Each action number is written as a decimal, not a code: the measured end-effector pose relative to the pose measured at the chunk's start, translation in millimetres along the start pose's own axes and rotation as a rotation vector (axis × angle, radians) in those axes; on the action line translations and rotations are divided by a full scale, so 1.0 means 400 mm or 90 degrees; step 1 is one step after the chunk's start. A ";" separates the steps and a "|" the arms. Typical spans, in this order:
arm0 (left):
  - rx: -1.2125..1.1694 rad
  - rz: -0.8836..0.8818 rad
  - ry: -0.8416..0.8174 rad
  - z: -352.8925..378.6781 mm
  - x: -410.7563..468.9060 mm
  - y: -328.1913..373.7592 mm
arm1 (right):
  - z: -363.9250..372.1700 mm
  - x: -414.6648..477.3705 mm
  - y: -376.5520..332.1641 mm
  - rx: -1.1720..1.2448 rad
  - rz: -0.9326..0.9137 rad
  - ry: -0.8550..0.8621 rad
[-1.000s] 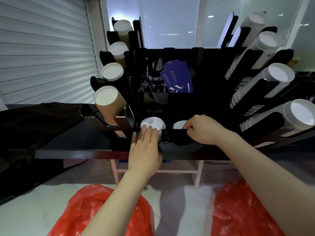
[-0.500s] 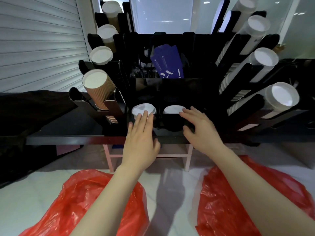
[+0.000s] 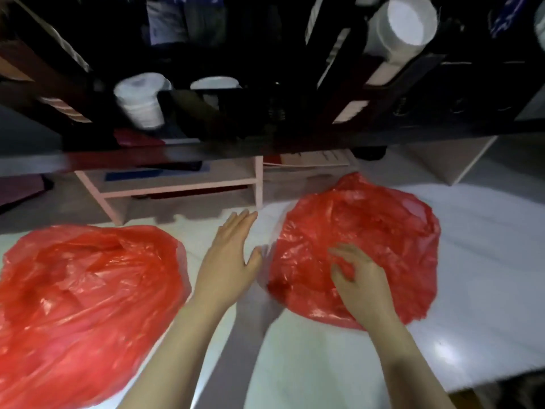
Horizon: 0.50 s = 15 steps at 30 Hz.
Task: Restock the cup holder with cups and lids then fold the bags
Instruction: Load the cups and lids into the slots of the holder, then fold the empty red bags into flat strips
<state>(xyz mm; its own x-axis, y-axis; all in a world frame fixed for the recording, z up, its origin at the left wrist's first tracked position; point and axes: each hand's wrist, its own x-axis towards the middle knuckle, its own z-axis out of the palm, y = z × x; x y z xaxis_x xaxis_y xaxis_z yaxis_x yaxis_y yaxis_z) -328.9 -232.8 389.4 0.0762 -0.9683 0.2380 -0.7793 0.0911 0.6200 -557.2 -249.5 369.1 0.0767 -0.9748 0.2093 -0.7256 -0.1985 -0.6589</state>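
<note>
Two crumpled red plastic bags lie on the white surface: a large one (image 3: 85, 305) at the left and a smaller one (image 3: 368, 231) at the right. My left hand (image 3: 227, 261) hovers flat and open between them, fingers spread, its thumb near the right bag's left edge. My right hand (image 3: 359, 278) rests on the right bag with its fingers curled into the plastic; whether it has pinched a fold is unclear. The black cup holder (image 3: 265, 113) runs across the top, with white lids (image 3: 140, 98) in its front slots and a white cup stack (image 3: 401, 28) at the upper right.
The dark shelf edge (image 3: 177, 156) under the holder overhangs a pink wooden frame (image 3: 177, 187). White surface (image 3: 486, 276) stretches to the right of the bags, with a dark edge at the bottom right corner.
Both hands left the lid slots of the cup holder and came down to the white surface. The view tilted down; the right hand now lies on the right red bag.
</note>
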 end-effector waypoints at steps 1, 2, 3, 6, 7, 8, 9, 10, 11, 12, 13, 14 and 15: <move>0.007 -0.020 -0.014 0.026 -0.011 0.002 | -0.007 -0.015 0.033 -0.012 0.025 -0.004; 0.012 -0.039 -0.020 0.052 -0.021 0.007 | -0.015 -0.026 0.064 -0.033 0.040 -0.019; 0.014 -0.058 -0.022 0.078 -0.031 0.012 | -0.025 -0.034 0.093 -0.060 0.045 -0.046; -0.022 -0.124 -0.006 0.160 -0.062 0.039 | -0.068 -0.044 0.174 -0.095 0.016 -0.181; -0.050 -0.160 -0.001 0.188 -0.077 0.051 | -0.084 -0.043 0.201 -0.081 -0.006 -0.228; -0.084 -0.202 -0.001 0.215 -0.095 0.066 | -0.099 -0.041 0.227 -0.061 -0.026 -0.268; -0.113 -0.242 0.000 0.243 -0.114 0.082 | -0.112 -0.038 0.253 -0.047 -0.042 -0.296; -0.119 -0.273 0.005 0.270 -0.132 0.097 | -0.122 -0.036 0.280 -0.049 -0.055 -0.319; -0.111 -0.296 0.009 0.297 -0.149 0.110 | -0.128 -0.035 0.307 -0.063 -0.068 -0.338; -0.092 -0.313 0.019 0.321 -0.162 0.123 | -0.131 -0.035 0.334 -0.083 -0.077 -0.356; -0.071 -0.324 0.035 0.341 -0.170 0.134 | -0.130 -0.038 0.360 -0.105 -0.086 -0.374; -0.050 -0.334 0.050 0.358 -0.173 0.146 | -0.124 -0.041 0.383 -0.128 -0.097 -0.384; -0.031 -0.336 0.061 0.372 -0.173 0.158 | -0.115 -0.045 0.402 -0.155 -0.116 -0.381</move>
<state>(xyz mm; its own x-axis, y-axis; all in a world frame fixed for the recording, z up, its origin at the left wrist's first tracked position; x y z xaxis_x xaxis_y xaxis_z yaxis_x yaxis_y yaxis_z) -475.9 -194.5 300.8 0.5080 -0.8599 -0.0497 -0.5903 -0.3896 0.7069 -706.9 -259.2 292.6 0.5274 -0.8298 -0.1823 -0.7938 -0.4048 -0.4540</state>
